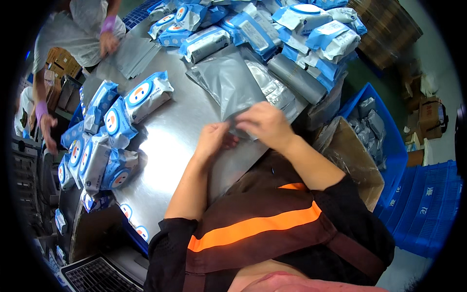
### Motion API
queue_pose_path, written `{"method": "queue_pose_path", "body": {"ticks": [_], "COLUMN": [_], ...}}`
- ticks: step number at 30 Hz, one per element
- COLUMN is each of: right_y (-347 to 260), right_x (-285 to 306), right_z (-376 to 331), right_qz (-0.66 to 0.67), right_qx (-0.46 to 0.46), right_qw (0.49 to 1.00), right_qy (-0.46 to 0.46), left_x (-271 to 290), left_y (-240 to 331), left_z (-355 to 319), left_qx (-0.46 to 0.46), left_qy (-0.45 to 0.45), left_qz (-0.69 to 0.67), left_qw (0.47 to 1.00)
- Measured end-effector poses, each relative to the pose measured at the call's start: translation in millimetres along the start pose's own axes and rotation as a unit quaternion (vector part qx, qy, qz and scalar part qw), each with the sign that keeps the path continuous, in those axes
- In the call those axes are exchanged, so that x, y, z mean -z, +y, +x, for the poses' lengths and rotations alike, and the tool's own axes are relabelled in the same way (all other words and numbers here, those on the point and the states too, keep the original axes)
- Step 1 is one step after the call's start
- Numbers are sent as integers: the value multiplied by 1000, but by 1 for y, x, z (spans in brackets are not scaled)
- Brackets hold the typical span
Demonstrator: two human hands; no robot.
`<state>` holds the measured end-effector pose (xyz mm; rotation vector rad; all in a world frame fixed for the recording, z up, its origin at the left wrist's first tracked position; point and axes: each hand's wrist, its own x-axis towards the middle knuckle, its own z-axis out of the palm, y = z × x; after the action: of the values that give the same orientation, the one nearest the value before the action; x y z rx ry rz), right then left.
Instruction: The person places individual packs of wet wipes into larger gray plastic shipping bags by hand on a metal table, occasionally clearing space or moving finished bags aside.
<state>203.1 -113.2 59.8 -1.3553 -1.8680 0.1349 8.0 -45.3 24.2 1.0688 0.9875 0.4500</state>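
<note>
1. A person's bare left hand [215,138] is at the near edge of a grey plastic bag [228,80], fingers curled nearly closed, gripping its edge.
2. The right hand [267,125] is just beside it, thumb and fingertips pinched together on the same edge.
3. The bag lies on a shiny metal bench [177,119], stretching away from the hands toward a large heap of blue-and-white soft packs [253,31].
4. Right of the bag is a grey plastic roll [299,80].
5. More blue-and-white packs [111,121] stand clustered on the left.
6. At the upper left, a co-worker's hand [110,43], with a purple band at the wrist, is by a spread of flat grey bags [134,57].
7. To the right, a blue crate [398,148] holds grey parcels [367,124].
</note>
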Motion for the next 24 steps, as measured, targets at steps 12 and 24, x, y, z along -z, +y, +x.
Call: {"method": "queue_pose_path", "body": {"ticks": [12,24], "right_y": [28,128], "right_x": [28,157], "right_z": [-66,-331], "right_qz": [321,-190], "right_qx": [-284,-464], "right_qw": [899,861], "right_qy": [-92,82], "left_x": [8,15], "left_y": [-14,15], "left_z": [-2,-18], "left_qx": [-27,-328], "left_qy": [4,210], "left_qz": [-53,500], "left_qw": [998,774]}}
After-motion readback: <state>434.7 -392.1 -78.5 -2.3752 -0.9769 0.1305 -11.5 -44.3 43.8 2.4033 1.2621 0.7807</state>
